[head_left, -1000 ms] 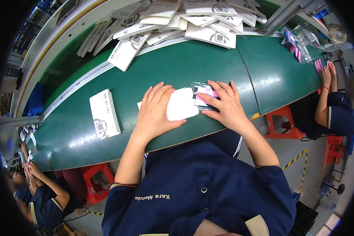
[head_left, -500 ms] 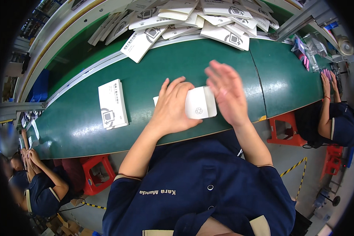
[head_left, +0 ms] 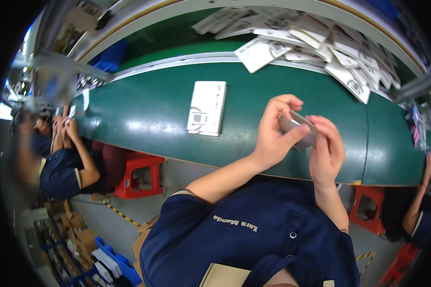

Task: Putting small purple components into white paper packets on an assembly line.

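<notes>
Both my hands hold a small white box point(head_left: 305, 140) above the green bench, tilted up so that a narrow end faces me. My left hand point(head_left: 277, 136) grips it from the left, thumb across the near side and fingers curled over the top. On the right edge, the fingers of my right hand point(head_left: 328, 150) are closed against it. My fingers and shadow cover much of the box. Off to the left, a flat white printed carton point(head_left: 208, 107) lies on the bench, touched by neither hand.
A heap of similar white cartons point(head_left: 316, 40) lies along the bench's point(head_left: 153, 110) far side. Co-workers sit at the left and right ends. Red stools point(head_left: 141, 174) stand by the near edge. Blue bins point(head_left: 115, 260) and brown cardboard are at lower left.
My right hand has come in from the air and closed on the box. The box has been raised and tilted on end. The whole view has swung left.
</notes>
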Demonstrator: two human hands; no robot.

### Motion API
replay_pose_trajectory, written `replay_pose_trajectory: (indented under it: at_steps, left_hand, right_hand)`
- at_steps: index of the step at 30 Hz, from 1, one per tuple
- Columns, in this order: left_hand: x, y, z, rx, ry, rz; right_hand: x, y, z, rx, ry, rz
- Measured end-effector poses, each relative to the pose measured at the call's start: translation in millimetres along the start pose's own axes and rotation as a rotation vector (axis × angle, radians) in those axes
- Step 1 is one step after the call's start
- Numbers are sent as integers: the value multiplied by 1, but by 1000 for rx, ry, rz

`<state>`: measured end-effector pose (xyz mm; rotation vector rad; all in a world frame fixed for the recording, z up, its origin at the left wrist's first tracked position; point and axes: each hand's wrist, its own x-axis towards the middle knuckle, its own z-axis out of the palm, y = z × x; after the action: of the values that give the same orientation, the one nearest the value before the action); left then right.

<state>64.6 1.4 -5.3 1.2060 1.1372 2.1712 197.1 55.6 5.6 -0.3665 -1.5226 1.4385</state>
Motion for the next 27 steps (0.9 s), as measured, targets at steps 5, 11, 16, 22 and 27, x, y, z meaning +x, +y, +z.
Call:
replay_pose_trajectory:
  at_steps: [5, 11, 16, 22, 27]
  left_hand:
    - [-8, 17, -13, -354, -71, -245]
    - [-4, 11, -2, -251, -5, -221]
    - [0, 23, 0, -324, 38, -288]
    - [-9, 9, -9, -117, 79, -59]
    - [-10, 0, -31, 245, -145, 218]
  right_hand:
    - [-4, 4, 4, -210, -54, -116]
    - [0, 8, 7, 226, 131, 65]
    - [8, -4, 6, 260, 33, 117]
    - [7, 10, 7, 166, -55, 93]
    - [-22, 54, -4, -135, -49, -236]
